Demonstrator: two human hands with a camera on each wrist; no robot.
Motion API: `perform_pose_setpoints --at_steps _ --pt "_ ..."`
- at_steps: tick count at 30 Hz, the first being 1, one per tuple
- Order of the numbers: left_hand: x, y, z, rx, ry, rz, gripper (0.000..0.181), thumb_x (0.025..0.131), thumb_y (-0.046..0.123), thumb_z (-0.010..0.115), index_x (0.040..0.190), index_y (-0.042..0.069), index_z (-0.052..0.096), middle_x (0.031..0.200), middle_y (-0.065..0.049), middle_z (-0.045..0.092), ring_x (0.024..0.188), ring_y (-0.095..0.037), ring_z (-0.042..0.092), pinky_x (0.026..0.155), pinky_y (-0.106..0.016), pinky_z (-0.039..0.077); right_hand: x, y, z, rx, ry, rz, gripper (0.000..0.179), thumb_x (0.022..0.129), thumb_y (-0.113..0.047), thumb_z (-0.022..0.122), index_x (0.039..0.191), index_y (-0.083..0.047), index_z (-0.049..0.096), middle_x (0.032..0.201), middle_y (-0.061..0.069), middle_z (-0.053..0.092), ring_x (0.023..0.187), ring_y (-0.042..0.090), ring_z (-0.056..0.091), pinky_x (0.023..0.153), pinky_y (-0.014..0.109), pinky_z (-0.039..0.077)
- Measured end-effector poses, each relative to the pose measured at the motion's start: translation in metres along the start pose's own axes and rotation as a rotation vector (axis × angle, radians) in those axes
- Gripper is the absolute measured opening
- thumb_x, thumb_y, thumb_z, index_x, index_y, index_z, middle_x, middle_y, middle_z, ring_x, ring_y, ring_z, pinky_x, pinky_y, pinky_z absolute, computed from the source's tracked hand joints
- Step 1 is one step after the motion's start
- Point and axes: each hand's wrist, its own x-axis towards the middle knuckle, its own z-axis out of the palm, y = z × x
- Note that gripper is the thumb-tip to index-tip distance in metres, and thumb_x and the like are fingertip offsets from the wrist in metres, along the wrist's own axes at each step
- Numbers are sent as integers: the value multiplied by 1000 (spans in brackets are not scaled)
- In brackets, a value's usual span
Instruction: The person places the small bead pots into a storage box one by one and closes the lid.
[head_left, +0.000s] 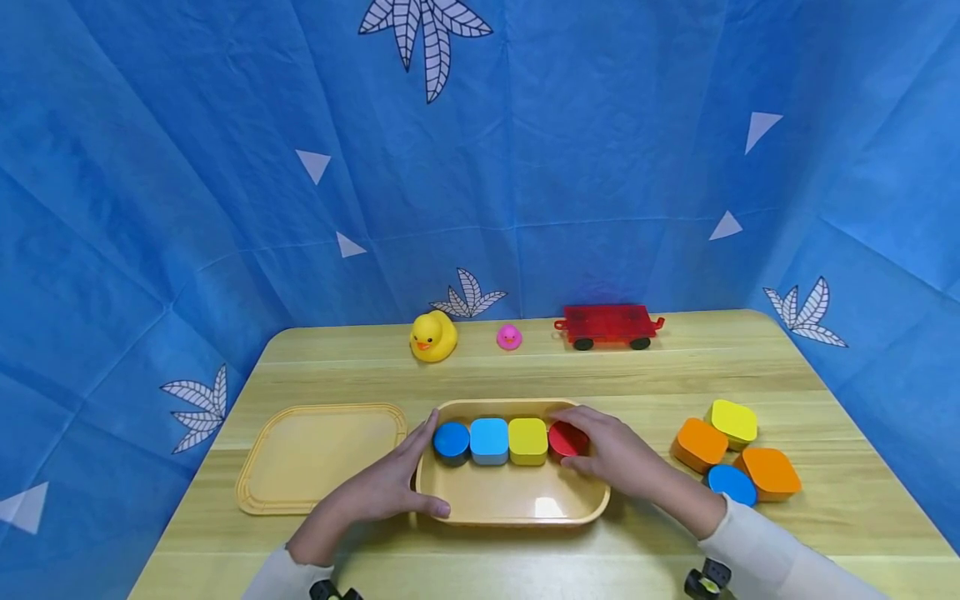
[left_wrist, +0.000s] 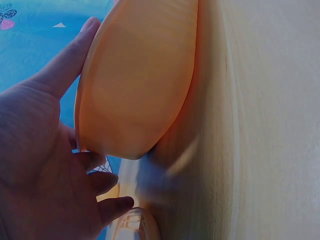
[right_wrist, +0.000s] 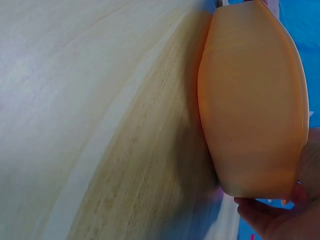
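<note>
A yellowish plastic box stands at the front middle of the table, holding a row of blocks along its back side. From the left come a dark blue round block, a light blue square block, a yellow square block and a red round block. My left hand holds the box's left end, thumb at the front rim and fingers along the end. With its thumb and fingers around the red block, my right hand reaches over the box's right end. The wrist views show mostly the box's outer front wall.
Left of the box lies a flat matching lid. Loose at the right are orange blocks, a yellow block and a blue round block. Along the back stand a yellow duck, a small pink duck and a red wagon.
</note>
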Motion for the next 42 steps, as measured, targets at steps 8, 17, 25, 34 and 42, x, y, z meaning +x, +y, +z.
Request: perform_pose_setpoints --at_steps 8,17,25,34,42 --pt "0 1 -1 -7 1 4 128 81 51 86 167 24 -4 174 -8 2 158 -38 11 122 -61 24 -1 2 -4 35 -16 -6 61 88 -18 83 144 -14 60 143 8 61 127 34 59 106 54 50" --pt "0 0 0 2 7 -16 127 80 52 86 167 26 -4 174 -7 3 158 -38 12 122 -61 25 -7 4 -13 39 -16 -26 63 89 -20 83 146 -13 58 145 9 60 132 35 57 106 56 49" --pt "0 0 0 6 7 -15 128 80 53 85 167 27 -4 174 -8 3 158 -38 13 122 -60 26 -17 8 -29 82 0 -38 66 91 -22 81 150 -12 54 148 9 57 131 34 58 102 53 52" --pt "0 -2 1 4 7 -5 127 80 52 85 167 26 -4 174 -7 2 158 -37 12 122 -60 25 -33 21 -40 46 60 -30 70 90 -35 82 151 -17 53 149 9 57 134 38 55 104 61 48" --pt "0 -1 1 4 5 -8 127 80 54 85 167 28 -4 174 -5 2 158 -36 11 122 -60 24 -53 39 -56 -4 84 25 71 90 -37 81 153 -20 51 153 15 51 139 44 48 103 68 45"
